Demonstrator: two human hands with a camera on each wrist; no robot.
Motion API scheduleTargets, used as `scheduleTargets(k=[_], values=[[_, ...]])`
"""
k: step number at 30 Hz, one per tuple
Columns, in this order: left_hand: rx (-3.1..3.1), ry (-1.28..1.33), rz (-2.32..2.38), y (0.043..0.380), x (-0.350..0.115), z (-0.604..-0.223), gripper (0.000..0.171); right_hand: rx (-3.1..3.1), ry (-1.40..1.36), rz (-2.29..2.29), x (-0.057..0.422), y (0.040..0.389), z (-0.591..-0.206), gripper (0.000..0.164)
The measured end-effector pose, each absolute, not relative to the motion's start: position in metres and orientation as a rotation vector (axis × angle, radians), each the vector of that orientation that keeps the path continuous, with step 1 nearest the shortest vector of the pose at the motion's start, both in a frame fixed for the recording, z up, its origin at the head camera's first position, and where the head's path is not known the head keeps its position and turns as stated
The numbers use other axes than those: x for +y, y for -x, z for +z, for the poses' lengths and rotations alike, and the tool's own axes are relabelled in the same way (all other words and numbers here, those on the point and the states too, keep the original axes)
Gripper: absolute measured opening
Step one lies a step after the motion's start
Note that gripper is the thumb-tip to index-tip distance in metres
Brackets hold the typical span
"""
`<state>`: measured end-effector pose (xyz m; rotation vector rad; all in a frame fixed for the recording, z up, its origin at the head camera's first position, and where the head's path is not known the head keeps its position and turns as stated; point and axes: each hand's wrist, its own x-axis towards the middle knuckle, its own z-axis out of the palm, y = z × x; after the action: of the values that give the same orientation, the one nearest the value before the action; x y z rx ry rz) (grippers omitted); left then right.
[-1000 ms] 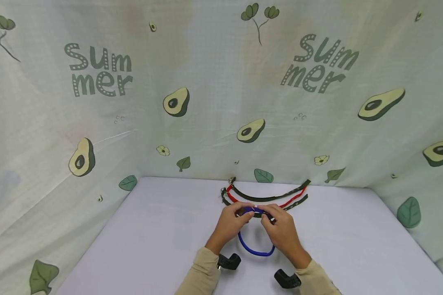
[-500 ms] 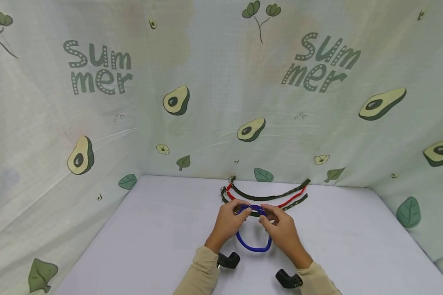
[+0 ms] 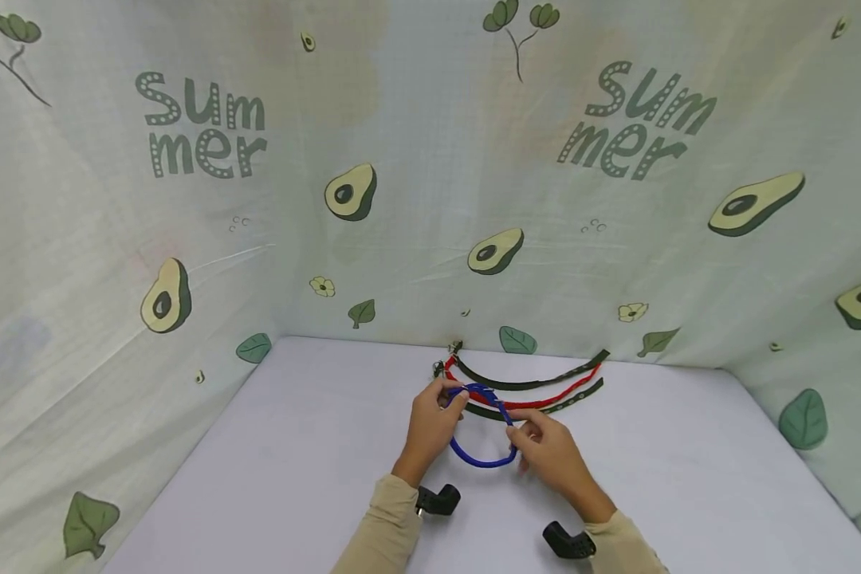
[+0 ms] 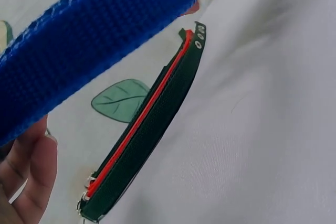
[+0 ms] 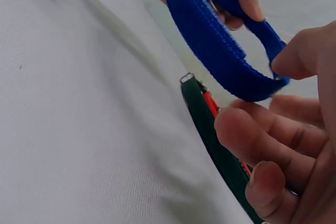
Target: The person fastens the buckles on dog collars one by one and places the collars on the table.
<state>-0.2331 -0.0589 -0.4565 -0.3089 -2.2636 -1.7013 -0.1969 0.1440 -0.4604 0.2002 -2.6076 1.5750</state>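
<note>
A blue webbing collar (image 3: pixel 483 464), bent into a loop, hangs between both hands above the table. My left hand (image 3: pixel 430 426) pinches the loop at its upper left. On its right side, my right hand (image 3: pixel 551 456) pinches the band between thumb and fingers. Up close in the right wrist view, the blue collar (image 5: pixel 210 51) shows an overlapping band end, and the right thumb (image 5: pixel 296 56) presses at its near bend. The blue band (image 4: pixel 105 40) fills the upper left of the left wrist view, with left fingers (image 4: pixel 37 177) below it.
Behind the hands lie a dark collar (image 3: pixel 520 386), a red collar (image 3: pixel 527 404) and a dark green collar with eyelets (image 3: pixel 577 396), side by side in curves. A printed cloth wall (image 3: pixel 416 199) rises behind the white table (image 3: pixel 316 446). Black wrist cameras (image 3: pixel 439 500) jut from the sleeves.
The blue loop and my left hand have shifted left and slightly away. My hands have drawn apart, and the right one now grips lower on the loop's right side.
</note>
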Motion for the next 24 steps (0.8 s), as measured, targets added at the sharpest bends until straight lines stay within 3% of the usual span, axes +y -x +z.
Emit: scheduleTargets(k=[24], values=[[-2.846, 0.206, -1.297, 0.242, -0.112, -0.445, 0.022, -2.557, -0.149, 1.930, 0.131, 0.212, -0.461, 0.020]])
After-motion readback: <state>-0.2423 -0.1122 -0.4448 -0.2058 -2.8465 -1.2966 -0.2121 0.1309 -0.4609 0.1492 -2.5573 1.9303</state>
